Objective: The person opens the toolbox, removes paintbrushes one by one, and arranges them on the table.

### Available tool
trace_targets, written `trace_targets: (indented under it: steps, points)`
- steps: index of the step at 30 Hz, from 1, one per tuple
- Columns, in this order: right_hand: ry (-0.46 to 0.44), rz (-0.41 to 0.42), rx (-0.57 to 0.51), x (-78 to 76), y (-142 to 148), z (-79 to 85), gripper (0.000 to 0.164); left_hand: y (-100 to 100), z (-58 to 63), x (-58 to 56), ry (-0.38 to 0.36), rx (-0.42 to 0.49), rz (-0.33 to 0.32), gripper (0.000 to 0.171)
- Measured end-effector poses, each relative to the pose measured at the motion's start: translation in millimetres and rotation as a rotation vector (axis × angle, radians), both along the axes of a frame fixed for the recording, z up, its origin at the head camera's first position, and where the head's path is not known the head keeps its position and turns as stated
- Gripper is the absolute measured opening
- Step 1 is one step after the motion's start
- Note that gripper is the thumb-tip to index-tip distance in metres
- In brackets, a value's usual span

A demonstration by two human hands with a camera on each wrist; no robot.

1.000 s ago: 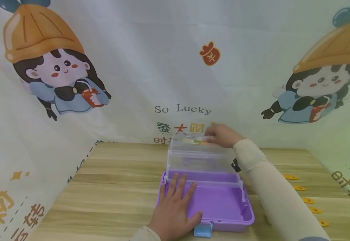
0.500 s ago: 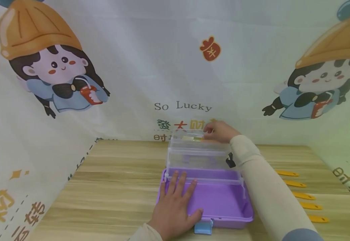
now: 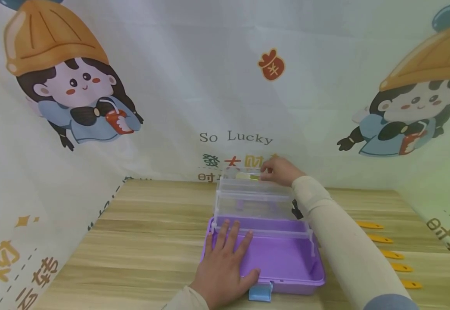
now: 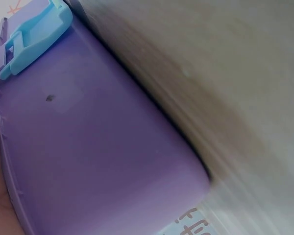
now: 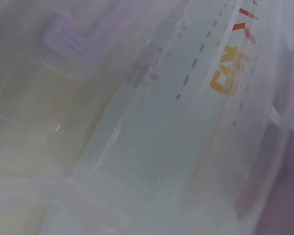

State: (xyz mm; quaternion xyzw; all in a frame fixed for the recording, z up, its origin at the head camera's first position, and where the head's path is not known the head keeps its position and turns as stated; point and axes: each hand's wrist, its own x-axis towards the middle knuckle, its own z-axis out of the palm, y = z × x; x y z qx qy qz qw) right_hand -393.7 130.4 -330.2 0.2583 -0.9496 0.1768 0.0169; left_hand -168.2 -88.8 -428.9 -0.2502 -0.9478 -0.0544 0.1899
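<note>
A purple storage box (image 3: 283, 258) stands unlidded on the table, clear plastic trays (image 3: 261, 206) raised at its back. My left hand (image 3: 225, 269) rests with fingers spread over the box's front left part. A blue latch (image 3: 260, 292) hangs at the front, also large in the left wrist view beside the purple front wall (image 4: 98, 132). At the top tray, my right hand (image 3: 280, 171) pinches a paintbrush (image 3: 246, 176), pale bristles and gold ferrule pointing left; its handle is hidden by the fingers. The right wrist view shows blurred clear plastic (image 5: 137, 147), without the fingers.
Several yellow-orange handles (image 3: 393, 254) lie in a row on the right of the wooden table (image 3: 143, 241), partly behind the right sleeve (image 3: 341, 241). A printed cloth (image 3: 193, 86) hangs behind the table. A small black piece (image 3: 296, 209) shows beside the sleeve.
The right hand with the paintbrush has shifted slightly left over the top tray. The left hand stays on the box. The camera view has tilted a little.
</note>
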Motion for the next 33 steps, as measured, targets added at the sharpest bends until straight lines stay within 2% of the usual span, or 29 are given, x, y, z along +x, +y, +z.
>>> trace_targets:
  steps: [3,9,20,26,33]
  points:
    - [0.009,-0.001,0.005,-2.1,-0.5,-1.6,0.035,0.4,0.1,0.4,-0.009,-0.001,0.004,0.075]
    - [0.028,0.020,0.026,-6.6,-3.8,-2.4,0.028,0.3,0.5,-0.7,-0.017,0.000,0.007,0.075]
    - [-0.013,-0.005,0.032,-8.6,-6.9,-2.3,0.015,0.6,1.3,-0.7,-0.012,-0.002,0.005,0.074]
    - [-0.025,0.005,0.039,-6.5,-7.8,0.4,0.015,0.1,0.0,0.0,0.005,0.009,-0.001,0.074]
    - [0.057,0.031,0.066,-5.6,-6.0,-1.1,0.017,0.8,0.6,-0.5,-0.013,0.006,-0.001,0.075]
